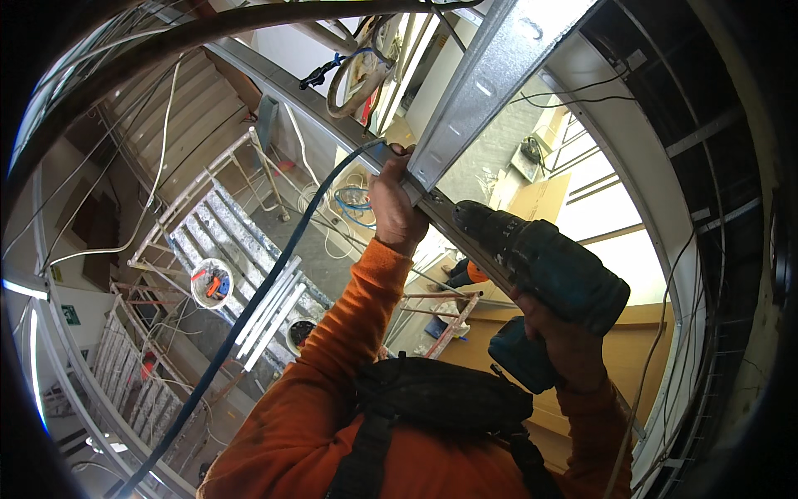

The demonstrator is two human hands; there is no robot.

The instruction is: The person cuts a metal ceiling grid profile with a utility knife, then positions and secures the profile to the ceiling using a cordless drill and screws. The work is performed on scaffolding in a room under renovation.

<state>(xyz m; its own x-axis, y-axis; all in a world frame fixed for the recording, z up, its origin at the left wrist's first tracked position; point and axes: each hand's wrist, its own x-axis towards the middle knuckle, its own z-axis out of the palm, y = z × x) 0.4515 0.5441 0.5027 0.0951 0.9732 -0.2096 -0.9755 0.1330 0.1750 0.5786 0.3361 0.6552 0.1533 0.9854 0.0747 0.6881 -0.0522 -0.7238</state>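
Observation:
My left hand (396, 204) is closed around the joint where a wide galvanized metal stud (490, 87) meets a long metal track (307, 104). Some of its fingers are hidden behind the metal. In my right hand (565, 345) is a dark teal cordless drill (553, 266), gripped by its handle. The drill's chuck points up and left toward the track, a short way from the joint and my left hand. Whether a bit or screw sits at its tip, I cannot make out. A dark blue cable (274, 283) runs down and left from beside my left hand.
Below on the left stands a scaffold platform (224, 224) with splattered boards, a white bucket (213, 283) of tools and several white strips (272, 312). A thick black cable (208, 32) crosses overhead. Loose wires hang at both sides. Brown boards (640, 349) lie lower right.

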